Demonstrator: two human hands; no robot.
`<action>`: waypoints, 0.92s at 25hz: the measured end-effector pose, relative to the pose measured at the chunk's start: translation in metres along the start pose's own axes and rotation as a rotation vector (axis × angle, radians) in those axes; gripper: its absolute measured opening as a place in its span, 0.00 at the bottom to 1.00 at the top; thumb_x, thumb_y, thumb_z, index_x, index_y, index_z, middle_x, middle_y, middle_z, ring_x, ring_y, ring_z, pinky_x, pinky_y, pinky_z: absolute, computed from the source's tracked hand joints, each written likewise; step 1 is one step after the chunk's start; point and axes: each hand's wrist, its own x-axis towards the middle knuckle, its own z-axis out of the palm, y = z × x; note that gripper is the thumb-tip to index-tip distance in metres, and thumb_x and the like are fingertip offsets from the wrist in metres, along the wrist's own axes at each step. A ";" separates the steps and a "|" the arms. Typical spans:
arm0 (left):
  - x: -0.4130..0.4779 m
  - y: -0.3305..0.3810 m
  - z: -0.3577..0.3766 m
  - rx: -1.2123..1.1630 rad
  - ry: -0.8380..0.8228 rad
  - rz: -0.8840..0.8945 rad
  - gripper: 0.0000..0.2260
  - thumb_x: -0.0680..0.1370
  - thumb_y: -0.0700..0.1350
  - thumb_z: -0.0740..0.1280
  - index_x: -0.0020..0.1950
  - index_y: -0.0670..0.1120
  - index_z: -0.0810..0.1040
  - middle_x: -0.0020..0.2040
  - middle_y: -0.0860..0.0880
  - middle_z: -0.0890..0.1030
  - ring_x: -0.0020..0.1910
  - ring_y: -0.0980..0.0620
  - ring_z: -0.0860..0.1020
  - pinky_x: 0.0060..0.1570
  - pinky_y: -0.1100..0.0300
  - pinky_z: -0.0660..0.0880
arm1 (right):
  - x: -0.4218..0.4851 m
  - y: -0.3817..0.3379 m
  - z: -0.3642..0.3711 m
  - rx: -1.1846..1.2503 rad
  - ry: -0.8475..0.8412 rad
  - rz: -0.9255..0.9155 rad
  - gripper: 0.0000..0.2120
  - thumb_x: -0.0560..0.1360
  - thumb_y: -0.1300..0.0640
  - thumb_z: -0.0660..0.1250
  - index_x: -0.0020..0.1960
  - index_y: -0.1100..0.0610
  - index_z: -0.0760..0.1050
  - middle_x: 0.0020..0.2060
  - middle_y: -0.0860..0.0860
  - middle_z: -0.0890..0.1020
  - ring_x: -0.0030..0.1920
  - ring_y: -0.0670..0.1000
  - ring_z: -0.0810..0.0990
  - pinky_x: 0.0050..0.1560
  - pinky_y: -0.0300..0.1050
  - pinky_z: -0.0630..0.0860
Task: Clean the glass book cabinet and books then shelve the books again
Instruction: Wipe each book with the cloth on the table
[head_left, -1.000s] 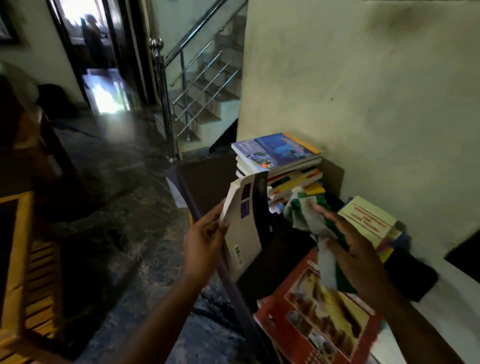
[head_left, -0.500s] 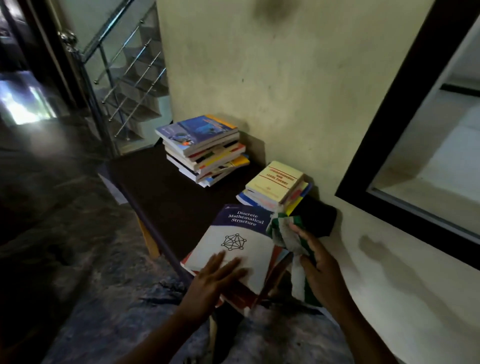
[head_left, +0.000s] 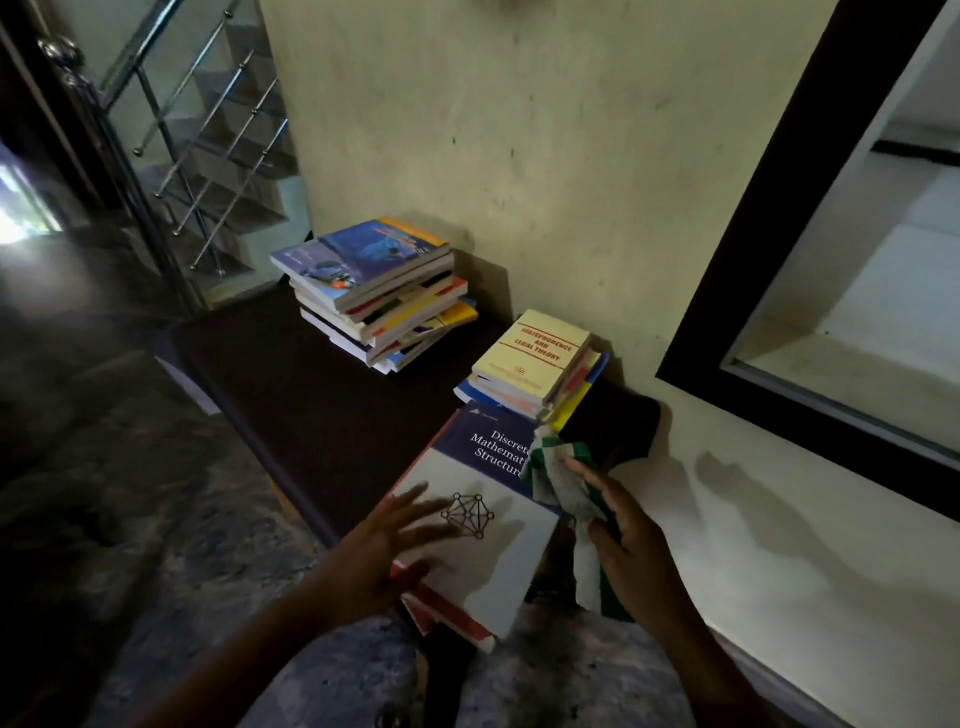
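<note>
A white and navy book titled Discrete Mathematical Structures (head_left: 498, 545) lies flat on top of a red book at the near end of the dark bench (head_left: 322, 395). My left hand (head_left: 384, 551) rests on its cover with fingers spread and straight. My right hand (head_left: 623, 525) holds a green and white cloth (head_left: 558, 480) against the book's right edge. Behind it sits a short stack topped by a cream book with red lettering (head_left: 535, 353). A taller stack with a blue book on top (head_left: 363, 260) stands farther back.
The cream wall (head_left: 571, 156) runs along the bench's far side. A black-framed glass panel (head_left: 779, 260) fills the right. A dark cloth (head_left: 613, 421) lies by the short stack. Metal stair railing (head_left: 171, 135) and steps rise at the left, above a stone floor.
A second ago my left hand held the white book upright off the bench; it now lies flat on the red book. The view swung right toward the wall.
</note>
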 end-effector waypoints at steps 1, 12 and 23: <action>0.012 0.003 -0.020 -0.167 0.004 -0.138 0.17 0.77 0.61 0.56 0.66 0.65 0.65 0.69 0.67 0.62 0.71 0.67 0.58 0.71 0.63 0.59 | 0.007 -0.001 0.001 -0.001 0.011 0.009 0.25 0.77 0.70 0.58 0.63 0.43 0.65 0.61 0.39 0.70 0.62 0.43 0.69 0.53 0.26 0.71; 0.261 -0.121 -0.018 -1.389 0.000 -0.930 0.15 0.77 0.51 0.65 0.57 0.42 0.74 0.45 0.43 0.80 0.37 0.48 0.77 0.33 0.59 0.75 | 0.091 0.006 0.004 -0.299 0.287 0.084 0.24 0.72 0.53 0.56 0.69 0.52 0.66 0.66 0.46 0.69 0.65 0.43 0.67 0.64 0.31 0.64; 0.256 -0.161 -0.015 -1.238 0.196 -0.800 0.14 0.77 0.40 0.67 0.60 0.34 0.74 0.57 0.38 0.78 0.54 0.40 0.78 0.54 0.43 0.75 | 0.116 -0.002 0.032 -0.334 0.371 0.090 0.18 0.76 0.60 0.59 0.64 0.46 0.63 0.62 0.44 0.68 0.62 0.41 0.68 0.57 0.18 0.58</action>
